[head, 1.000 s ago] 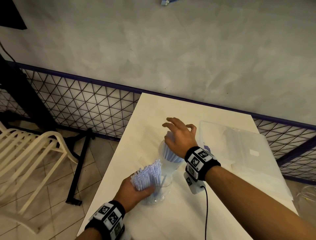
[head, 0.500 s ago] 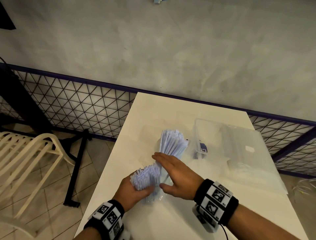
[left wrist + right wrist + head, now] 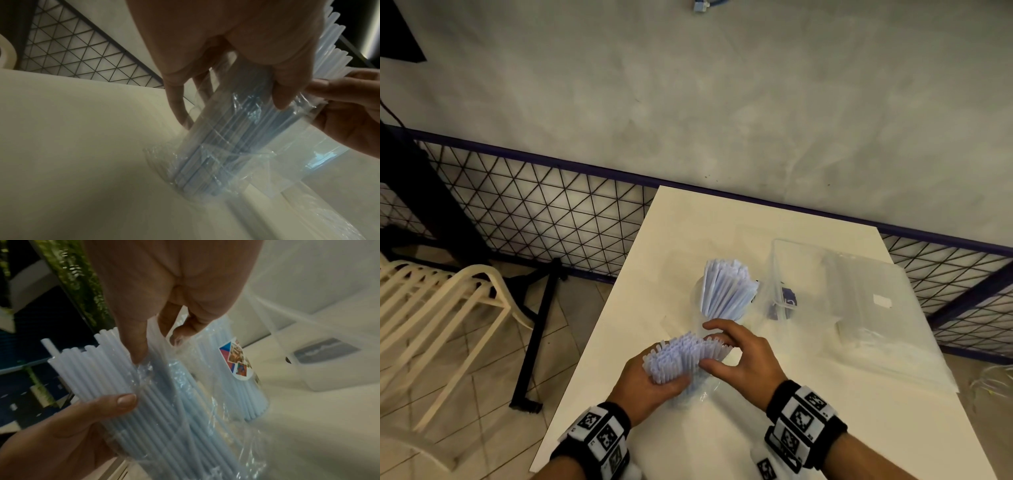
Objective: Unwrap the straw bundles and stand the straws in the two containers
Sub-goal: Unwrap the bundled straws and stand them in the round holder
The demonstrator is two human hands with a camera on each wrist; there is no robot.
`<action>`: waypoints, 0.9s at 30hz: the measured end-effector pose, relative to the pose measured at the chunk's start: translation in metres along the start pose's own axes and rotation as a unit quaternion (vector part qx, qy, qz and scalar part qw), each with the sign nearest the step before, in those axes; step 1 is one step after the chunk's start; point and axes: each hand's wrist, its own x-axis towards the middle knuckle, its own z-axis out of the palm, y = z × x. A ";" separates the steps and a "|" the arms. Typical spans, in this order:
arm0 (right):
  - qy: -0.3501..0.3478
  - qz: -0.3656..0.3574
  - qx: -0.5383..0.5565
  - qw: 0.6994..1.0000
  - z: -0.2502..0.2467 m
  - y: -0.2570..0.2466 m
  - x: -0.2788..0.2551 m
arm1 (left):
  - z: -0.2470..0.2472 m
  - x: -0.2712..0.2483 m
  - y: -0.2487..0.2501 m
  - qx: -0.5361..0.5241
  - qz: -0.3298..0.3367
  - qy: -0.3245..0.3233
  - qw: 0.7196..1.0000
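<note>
A bundle of pale blue straws point(image 3: 681, 354) stands upright near the front of the white table point(image 3: 722, 222), with clear plastic wrap point(image 3: 222, 155) round its lower part. I cannot tell whether a container holds it. My left hand point(image 3: 671, 373) grips the bundle from the left, thumb point(image 3: 123, 400) across the straws. My right hand point(image 3: 709, 346) pinches the top edge of the wrap point(image 3: 144, 369) on the bundle's right side. Behind it, a clear container with a coloured sticker point(image 3: 236, 361) holds more straws point(image 3: 726, 291) standing up.
A clear plastic box point(image 3: 808, 270) and clear sheets or bags point(image 3: 887, 329) lie on the table's right half. The table's left edge is close to my left hand. A white slatted chair point(image 3: 448, 308) and a mesh fence point(image 3: 534, 212) stand to the left.
My right hand left the straws in the far container, came back toward me and took hold of the wrap on the near bundle. My left hand kept its grip.
</note>
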 end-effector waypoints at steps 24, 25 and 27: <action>-0.011 -0.012 -0.080 0.997 0.007 0.013 0.002 | 0.003 0.000 -0.006 0.005 -0.001 -0.003 1.000; -0.010 -0.005 -0.067 0.998 0.007 0.012 0.003 | 0.003 0.000 -0.006 0.007 -0.001 -0.006 1.000; -0.008 0.004 -0.020 1.000 0.005 0.011 0.004 | 0.003 -0.001 -0.005 0.008 0.002 -0.011 1.000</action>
